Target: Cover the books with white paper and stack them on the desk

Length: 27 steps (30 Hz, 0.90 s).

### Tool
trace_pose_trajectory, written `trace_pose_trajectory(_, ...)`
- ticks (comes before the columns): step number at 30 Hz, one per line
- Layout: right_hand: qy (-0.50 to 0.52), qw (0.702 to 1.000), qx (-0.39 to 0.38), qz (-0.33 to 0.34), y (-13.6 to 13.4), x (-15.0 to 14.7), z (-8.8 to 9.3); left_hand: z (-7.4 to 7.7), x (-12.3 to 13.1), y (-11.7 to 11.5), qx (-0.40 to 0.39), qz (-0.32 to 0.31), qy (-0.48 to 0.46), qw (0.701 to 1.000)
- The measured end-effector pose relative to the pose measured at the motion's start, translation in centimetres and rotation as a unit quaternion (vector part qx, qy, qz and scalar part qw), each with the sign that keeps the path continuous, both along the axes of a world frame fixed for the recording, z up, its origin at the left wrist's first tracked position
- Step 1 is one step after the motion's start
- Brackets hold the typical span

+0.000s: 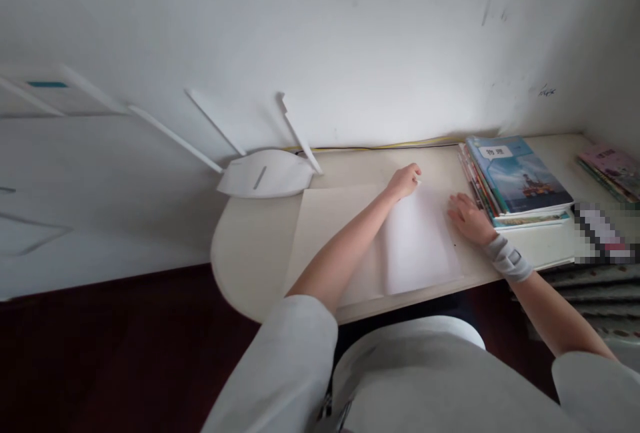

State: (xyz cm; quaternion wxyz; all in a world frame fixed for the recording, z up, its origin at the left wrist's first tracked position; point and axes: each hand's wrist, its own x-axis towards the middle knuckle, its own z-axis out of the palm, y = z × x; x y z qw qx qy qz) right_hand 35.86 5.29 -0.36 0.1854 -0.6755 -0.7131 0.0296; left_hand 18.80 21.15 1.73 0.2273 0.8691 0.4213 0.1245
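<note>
Presently, L hand [406, 183] is over the far edge of a white sheet [425, 239], approx. midway along the table [240, 239]. Grip of L hand: fingers curled in and closed, w/ a small white piece [419, 182] showing at the tips; cannot tell if this is a sheet corner or a separate item. L forearm crosses above a cream sheet [323, 219], which lies flat immed. left of the white one; join betw. the two not clear. White sheet lies flat, its near end close to the table's front edge.

R hand [473, 219], grey band [507, 256] at wrist, is palm down on the table, just right of the white sheet. Grip: fingers loosely spread, nothing seen held. Fingertips are just beside the left side of a book stack [525, 173]; contact cannot be confirmed. Stack sits toward the back edge, right of centre, blue cover w/ an offshore rig pic. on top.

White router [270, 176], antennas up, stands at the back-left, by the rounded left end. Yellow cable [430, 142] runs along the back edge. Further books [613, 166], pink cover uppermost, are nr. the right end. Item at front right is pixelated; ID n/a.
</note>
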Motion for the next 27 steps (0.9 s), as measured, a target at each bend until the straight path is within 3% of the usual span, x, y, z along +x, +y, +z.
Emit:
trace_pose_trajectory(4,-0.041,0.997,-0.010,0.059,-3.7,-0.7,-1.5,-0.4,0.5,-0.3,0.015,0.042,-0.022,0.999)
trace_pose_trajectory(8,-0.078,0.993,-0.037,0.078,-4.4,-1.5,-0.8,-0.1,0.9,-1.2,0.037,0.060,-0.019,0.997)
trace_pose_trajectory(13,-0.156,0.984,-0.056,0.062,-5.9,-3.7,1.5,2.7,-0.3,-3.0,0.090,0.066,-0.010,0.994)
trace_pose_trajectory(16,-0.170,0.977,-0.039,0.121,-7.7,-5.5,2.2,5.1,-4.3,-4.7,0.134,0.048,-0.008,0.990)
trace_pose_trajectory(19,-0.153,0.971,-0.023,0.181,-8.6,-6.9,2.3,5.7,-11.5,-7.3,0.161,0.069,-0.028,0.984)
trace_pose_trajectory(23,-0.135,0.965,-0.011,0.223,-7.6,-8.1,2.5,2.6,-21.2,-11.9,0.111,0.237,-0.100,0.960)
trace_pose_trajectory(25,-0.130,0.958,-0.005,0.254,-7.0,-8.4,2.8,0.6,-23.9,-14.0,0.041,0.314,-0.115,0.942)
trace_pose_trajectory(27,-0.122,0.945,0.008,0.303,-6.9,-8.5,3.1,-0.9,-25.0,-15.6,-0.004,0.344,-0.136,0.929)
